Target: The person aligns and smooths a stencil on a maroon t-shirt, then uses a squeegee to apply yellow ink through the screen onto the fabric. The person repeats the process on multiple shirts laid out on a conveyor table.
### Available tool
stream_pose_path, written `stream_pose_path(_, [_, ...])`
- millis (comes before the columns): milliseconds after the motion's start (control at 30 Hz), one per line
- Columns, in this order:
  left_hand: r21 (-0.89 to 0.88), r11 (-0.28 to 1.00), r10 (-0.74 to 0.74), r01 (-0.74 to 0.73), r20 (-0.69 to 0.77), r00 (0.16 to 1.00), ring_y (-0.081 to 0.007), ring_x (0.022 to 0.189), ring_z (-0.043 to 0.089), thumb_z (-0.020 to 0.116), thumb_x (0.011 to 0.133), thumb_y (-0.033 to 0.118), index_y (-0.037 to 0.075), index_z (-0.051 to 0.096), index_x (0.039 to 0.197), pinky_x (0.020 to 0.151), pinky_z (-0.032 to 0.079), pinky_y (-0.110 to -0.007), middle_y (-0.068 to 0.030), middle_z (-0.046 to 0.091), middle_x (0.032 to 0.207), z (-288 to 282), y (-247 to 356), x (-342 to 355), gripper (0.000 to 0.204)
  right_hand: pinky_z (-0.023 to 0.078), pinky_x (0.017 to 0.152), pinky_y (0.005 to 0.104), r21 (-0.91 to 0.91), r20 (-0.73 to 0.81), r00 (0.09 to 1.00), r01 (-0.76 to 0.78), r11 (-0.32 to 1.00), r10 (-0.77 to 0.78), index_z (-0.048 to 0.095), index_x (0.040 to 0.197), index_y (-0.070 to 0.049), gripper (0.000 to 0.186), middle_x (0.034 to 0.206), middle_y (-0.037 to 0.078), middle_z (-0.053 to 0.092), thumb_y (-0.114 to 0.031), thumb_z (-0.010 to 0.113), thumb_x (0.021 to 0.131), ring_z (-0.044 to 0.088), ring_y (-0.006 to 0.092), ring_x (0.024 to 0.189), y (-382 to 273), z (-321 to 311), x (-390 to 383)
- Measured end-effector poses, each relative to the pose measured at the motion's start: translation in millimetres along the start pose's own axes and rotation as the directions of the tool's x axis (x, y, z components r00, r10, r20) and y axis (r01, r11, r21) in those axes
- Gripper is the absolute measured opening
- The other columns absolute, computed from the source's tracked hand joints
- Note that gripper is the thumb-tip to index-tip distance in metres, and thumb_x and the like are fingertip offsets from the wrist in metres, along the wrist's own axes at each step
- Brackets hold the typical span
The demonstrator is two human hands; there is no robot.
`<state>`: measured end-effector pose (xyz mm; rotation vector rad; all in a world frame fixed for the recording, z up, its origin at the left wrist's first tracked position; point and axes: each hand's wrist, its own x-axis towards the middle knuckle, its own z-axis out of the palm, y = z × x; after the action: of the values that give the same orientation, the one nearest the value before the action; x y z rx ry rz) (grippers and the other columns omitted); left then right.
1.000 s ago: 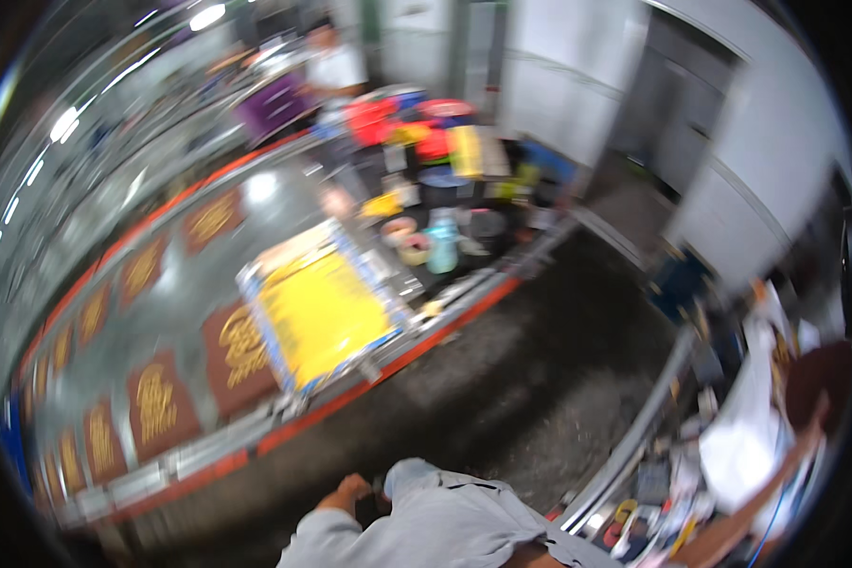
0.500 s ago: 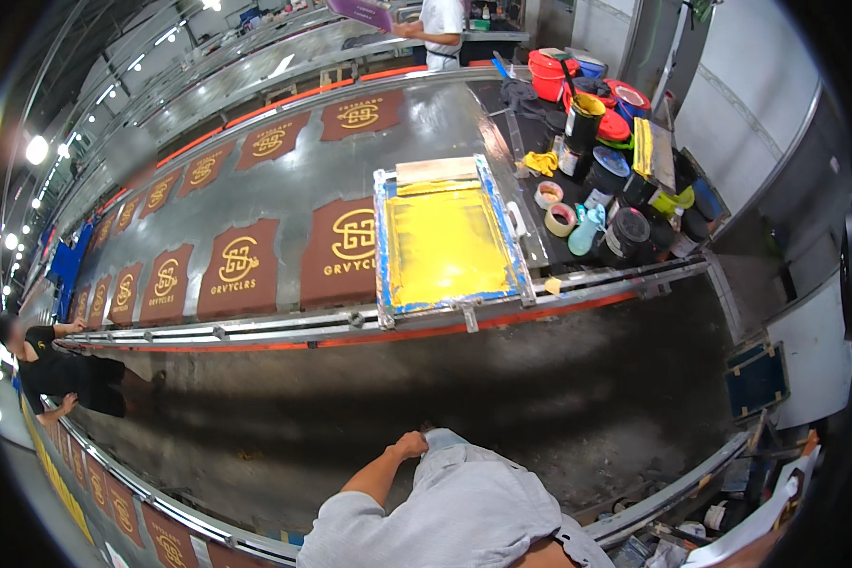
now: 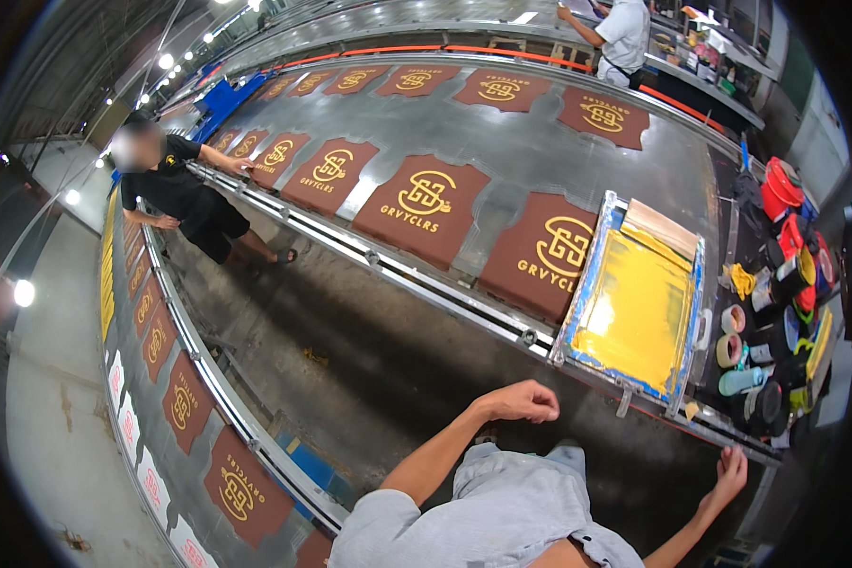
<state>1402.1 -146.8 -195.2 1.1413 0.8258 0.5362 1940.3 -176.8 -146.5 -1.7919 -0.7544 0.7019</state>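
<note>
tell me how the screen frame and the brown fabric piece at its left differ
The screen frame is straight-edged; the brown fabric piece has an irregular outline. The frame is spread with yellow ink; the fabric carries only a yellow print. Both are on the long table.

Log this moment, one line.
left hand: empty | right hand: empty | screen frame: on table, yellow ink inside | brown printed panels: in rows
</note>
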Motion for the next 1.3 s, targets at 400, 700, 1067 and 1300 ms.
stream_pose_path(400, [0.374, 0.918, 0.332, -0.131, -0.546, 0.77, -0.0117, 0.087, 0.066, 0.065, 0.096, 0.015, -0.004, 0.071, 0.105, 0.08, 0.051, -0.026, -0.0069, 0.073, 0.096, -106, 151, 281, 0.023, 0.05, 0.088, 0.0393, -0.321, 0.193, 0.979, 0.12, 0.939, -0.059, 0.062, 0.119, 0.006, 0.051, 0.104, 0.023, 0.068, -0.031, 0.073, 0.086, 0.066, 0.0322, 0.1, 28, 249, 190])
stream_pose_path(700, [0.93, 0.156, 0.287, 0.334, -0.366, 0.885, -0.0278, 0.133, 0.045, 0.07, 0.085, 0.043, 0.012, 0.057, 0.132, 0.105, 0.021, -0.079, -0.0099, 0.053, 0.139, -163, 122, 553, 0.058, 0.046, 0.073, 0.0303, 0.031, 0.425, 0.862, -0.32, 0.947, 0.277, 0.06, 0.106, -0.002, 0.015, 0.092, 0.002, 0.061, -0.014, 0.062, 0.096, 0.055, 0.011, 0.081, 48, 265, 194])
stream_pose_path(1067, [0.97, -0.058, 0.228, 0.235, -0.216, 0.949, -0.0287, 0.123, 0.053, 0.085, 0.064, 0.054, 0.014, 0.072, 0.112, 0.104, 0.035, -0.059, -0.0087, 0.062, 0.119, -141, 129, 562, 0.063, 0.047, 0.086, 0.035, -0.128, 0.445, 0.865, -0.196, 0.972, 0.233, 0.054, 0.125, 0.003, 0.031, 0.112, 0.01, 0.062, -0.015, 0.058, 0.099, 0.058, 0.02, 0.099, 41, 266, 214])
stream_pose_path(1300, [0.834, 0.548, 0.627, -0.066, -0.358, 0.692, -0.0391, 0.086, 0.068, 0.082, 0.068, 0.024, 0.002, 0.069, 0.088, 0.076, 0.056, -0.045, -0.0211, 0.069, 0.092, -107, 198, 433, 0.033, 0.047, 0.086, 0.0319, 0.079, 0.604, 0.793, -0.159, 0.984, 0.08, 0.056, 0.128, 0.005, 0.039, 0.113, 0.008, 0.065, -0.003, 0.057, 0.089, 0.06, 0.0191, 0.099, 60, 256, 244])
